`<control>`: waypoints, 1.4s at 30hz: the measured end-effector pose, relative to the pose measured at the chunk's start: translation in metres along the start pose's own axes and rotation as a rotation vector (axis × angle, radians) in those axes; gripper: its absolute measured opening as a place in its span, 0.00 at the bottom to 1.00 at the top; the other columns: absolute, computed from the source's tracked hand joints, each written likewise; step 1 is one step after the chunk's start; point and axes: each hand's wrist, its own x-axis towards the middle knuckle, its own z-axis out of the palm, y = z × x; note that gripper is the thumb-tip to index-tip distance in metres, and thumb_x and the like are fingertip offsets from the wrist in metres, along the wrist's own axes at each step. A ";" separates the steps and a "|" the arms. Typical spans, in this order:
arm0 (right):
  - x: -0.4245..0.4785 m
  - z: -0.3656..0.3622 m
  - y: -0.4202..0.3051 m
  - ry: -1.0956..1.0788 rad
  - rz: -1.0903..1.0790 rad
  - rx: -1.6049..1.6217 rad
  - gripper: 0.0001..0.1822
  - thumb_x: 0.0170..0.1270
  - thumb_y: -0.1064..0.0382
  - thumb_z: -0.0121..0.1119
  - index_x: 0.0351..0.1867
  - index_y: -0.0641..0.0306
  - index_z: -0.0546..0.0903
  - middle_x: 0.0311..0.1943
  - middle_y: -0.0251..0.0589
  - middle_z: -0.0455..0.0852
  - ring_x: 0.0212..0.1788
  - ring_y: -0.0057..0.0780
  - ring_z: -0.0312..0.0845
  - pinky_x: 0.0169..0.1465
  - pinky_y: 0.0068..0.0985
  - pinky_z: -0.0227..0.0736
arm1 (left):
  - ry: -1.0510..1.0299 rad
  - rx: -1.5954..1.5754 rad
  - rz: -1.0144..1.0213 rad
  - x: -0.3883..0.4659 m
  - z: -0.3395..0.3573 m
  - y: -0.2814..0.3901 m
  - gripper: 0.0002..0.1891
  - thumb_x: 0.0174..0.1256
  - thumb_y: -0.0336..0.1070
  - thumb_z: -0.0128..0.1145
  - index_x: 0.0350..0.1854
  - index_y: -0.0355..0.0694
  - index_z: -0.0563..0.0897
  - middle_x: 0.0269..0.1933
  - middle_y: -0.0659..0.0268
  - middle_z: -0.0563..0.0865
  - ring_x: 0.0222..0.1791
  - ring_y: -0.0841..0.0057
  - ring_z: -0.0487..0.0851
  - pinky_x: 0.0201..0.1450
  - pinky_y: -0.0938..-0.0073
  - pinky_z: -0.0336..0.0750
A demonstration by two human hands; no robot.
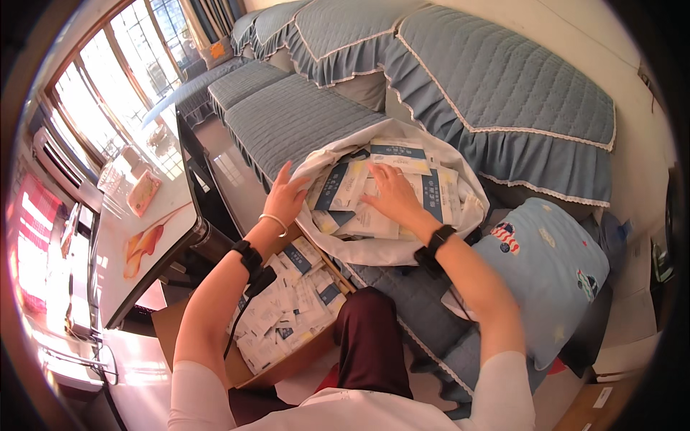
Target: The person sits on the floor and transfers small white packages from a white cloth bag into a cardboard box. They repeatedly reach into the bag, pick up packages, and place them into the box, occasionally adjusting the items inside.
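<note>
A large white cloth sack stands wide open on the sofa, filled with flat white-and-blue printed packets. My left hand, a bangle on its wrist, is at the sack's left rim with fingers spread; whether it touches the rim I cannot tell. My right hand lies over the packets inside the sack, fingers apart, holding none. Below my left forearm, a cardboard box holds many small packets of similar look. Both wrists wear black straps, the left with a small device and cable.
The sofa has quilted blue-grey covers. A light blue pillow with appliqué figures lies right of the sack. At the left stands a glossy table with a pink tissue pack. Another cardboard box is at bottom right.
</note>
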 end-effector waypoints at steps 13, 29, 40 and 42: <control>0.088 0.131 -0.003 -0.136 0.004 -0.202 0.15 0.61 0.61 0.54 0.49 0.47 0.84 0.66 0.47 0.69 0.66 0.61 0.63 0.62 0.60 0.58 | 0.100 -0.096 -0.187 0.106 -0.002 0.010 0.17 0.59 0.34 0.48 0.48 0.41 0.84 0.40 0.47 0.86 0.43 0.47 0.82 0.49 0.55 0.76; 0.039 -0.035 0.089 -0.157 0.019 -0.136 0.36 0.55 0.42 0.64 0.64 0.52 0.73 0.68 0.53 0.67 0.66 0.51 0.66 0.65 0.46 0.62 | -0.276 0.034 0.638 0.047 0.059 0.101 0.34 0.54 0.48 0.66 0.65 0.47 0.71 0.65 0.53 0.69 0.66 0.54 0.68 0.64 0.51 0.66; 0.083 0.077 0.058 -0.446 0.043 -0.066 0.25 0.61 0.43 0.54 0.60 0.42 0.79 0.61 0.52 0.76 0.62 0.49 0.72 0.67 0.41 0.60 | -0.431 0.163 0.498 0.025 0.084 0.057 0.45 0.48 0.31 0.61 0.74 0.58 0.60 0.66 0.54 0.69 0.65 0.54 0.68 0.59 0.54 0.70; 0.096 0.088 0.050 -0.448 0.106 -0.108 0.26 0.60 0.43 0.55 0.60 0.41 0.79 0.56 0.43 0.81 0.59 0.41 0.75 0.66 0.37 0.64 | -0.407 0.346 0.491 0.022 0.081 0.052 0.44 0.48 0.28 0.60 0.73 0.57 0.61 0.63 0.54 0.72 0.61 0.56 0.71 0.57 0.60 0.71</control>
